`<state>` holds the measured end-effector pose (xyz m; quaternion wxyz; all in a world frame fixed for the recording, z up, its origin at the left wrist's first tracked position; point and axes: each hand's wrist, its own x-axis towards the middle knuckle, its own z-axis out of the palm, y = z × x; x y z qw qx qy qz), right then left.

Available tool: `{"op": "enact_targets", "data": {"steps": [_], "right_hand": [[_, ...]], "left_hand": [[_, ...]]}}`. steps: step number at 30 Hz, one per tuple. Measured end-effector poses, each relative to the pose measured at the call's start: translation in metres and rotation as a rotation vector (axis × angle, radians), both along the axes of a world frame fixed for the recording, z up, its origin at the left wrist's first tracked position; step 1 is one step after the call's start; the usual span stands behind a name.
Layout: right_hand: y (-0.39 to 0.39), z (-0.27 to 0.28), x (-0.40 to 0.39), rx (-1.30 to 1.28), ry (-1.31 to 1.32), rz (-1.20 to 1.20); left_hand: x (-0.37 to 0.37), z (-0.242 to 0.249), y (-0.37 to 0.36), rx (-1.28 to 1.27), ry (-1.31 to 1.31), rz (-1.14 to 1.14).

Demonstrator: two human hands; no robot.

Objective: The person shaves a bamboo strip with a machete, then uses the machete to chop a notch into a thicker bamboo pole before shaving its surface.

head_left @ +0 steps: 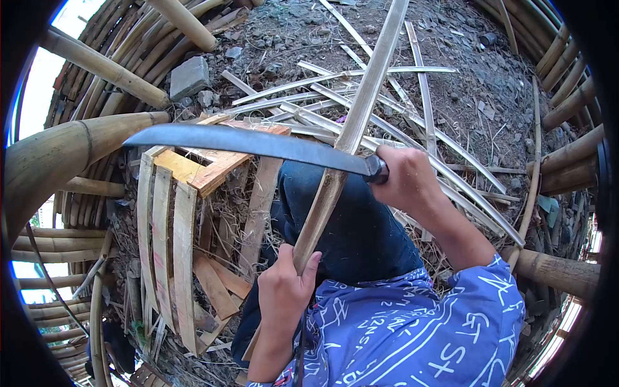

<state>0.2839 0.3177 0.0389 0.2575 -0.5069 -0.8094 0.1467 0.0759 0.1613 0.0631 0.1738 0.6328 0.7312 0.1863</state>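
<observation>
My right hand (409,177) is wrapped round the dark handle of a machete (258,143), whose long curved blade points to the left. The blade lies across a split bamboo strip (362,106), over my knee. Lower down, my left hand (288,284) grips the near part of that strip, thumb along its side. The strip slants up and away to the top of the view, its hollow inner face showing near the blade. Whether the edge bites into the bamboo cannot be made out.
Several thin split strips (422,97) lie crisscrossed on the littered ground ahead. A wooden slatted crate (182,245) stands to my left, with a concrete block (189,77) beyond it. Thick bamboo poles (90,138) reach in from the left, another pole (558,274) from the right.
</observation>
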Motion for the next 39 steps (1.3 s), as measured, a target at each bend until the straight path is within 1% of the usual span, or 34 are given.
{"op": "enact_targets", "data": {"steps": [2,4,5,7,10,13,14,15,16,17,19,20,22,23,24,25,26,27,28,29,32,33,35,39], "right_hand": [[0.006,-0.001,0.002,-0.002,-0.128,-0.036],[0.013,-0.005,0.003,-0.008,-0.183,-0.032],[0.016,-0.006,0.004,-0.003,-0.231,-0.038],[0.02,-0.008,0.005,-0.001,-0.247,-0.03],[0.023,-0.011,0.005,0.075,-0.223,-0.047],[0.035,-0.021,0.009,0.101,-0.252,-0.077],[0.045,-0.026,0.015,0.131,-0.285,-0.15],[0.06,-0.024,0.023,0.14,-0.33,-0.296],[0.086,-0.027,0.041,-0.001,-0.285,-0.394],[0.102,-0.022,0.053,-0.052,-0.156,-0.401],[0.117,-0.029,0.055,0.199,-0.168,-0.448],[0.118,-0.031,0.057,0.206,-0.167,-0.446],[0.092,-0.014,0.04,0.058,0.0,-0.39],[0.079,-0.009,0.034,0.056,0.0,-0.387],[0.062,-0.004,0.027,0.049,0.028,-0.309],[0.049,0.0,0.021,0.042,0.058,-0.233],[0.038,0.005,0.016,0.035,0.061,-0.234],[0.028,0.01,0.013,0.019,0.103,-0.193],[0.023,0.015,0.01,0.005,0.146,-0.152],[0.021,0.017,0.007,0.001,0.15,-0.157],[0.019,0.023,-0.007,-0.233,0.374,-0.056],[0.019,0.022,-0.014,-0.228,0.381,-0.054],[0.019,0.016,-0.03,-0.501,0.464,0.046],[0.039,0.013,-0.045,-0.472,0.385,0.124]], "left_hand": [[0.001,0.0,0.001,-0.009,0.031,0.013],[0.003,0.001,0.002,-0.007,0.104,0.003],[0.003,0.0,0.003,-0.019,0.095,0.007],[0.003,0.0,0.005,0.02,0.094,-0.011],[0.007,0.004,0.006,0.0,0.109,-0.011],[0.008,0.006,0.003,-0.025,0.107,0.006],[0.008,0.006,0.001,-0.032,0.09,0.014],[0.006,0.004,-0.002,-0.034,0.085,0.014],[0.003,0.003,-0.008,-0.033,0.076,0.014],[0.002,0.002,-0.013,-0.03,0.066,0.015],[0.003,0.002,-0.015,-0.045,0.062,0.025],[0.004,0.002,-0.013,-0.066,0.063,0.029],[0.005,0.001,-0.011,-0.064,0.034,0.036],[0.005,0.0,-0.009,-0.059,0.004,0.045],[0.005,-0.001,-0.007,-0.063,0.005,0.048],[0.002,0.0,-0.004,-0.04,-0.101,0.06],[-0.001,0.0,-0.002,-0.019,-0.207,0.07],[-0.002,0.004,0.001,-0.025,-0.205,0.069],[-0.004,0.011,0.003,-0.043,-0.283,0.137],[-0.008,0.016,0.004,-0.06,-0.36,0.204],[-0.029,0.005,-0.003,0.015,-0.465,0.274],[-0.036,0.002,-0.007,0.023,-0.501,0.309],[-0.045,0.003,-0.01,0.052,-0.462,0.339],[-0.057,-0.002,-0.024,0.056,-0.468,0.422]]}}
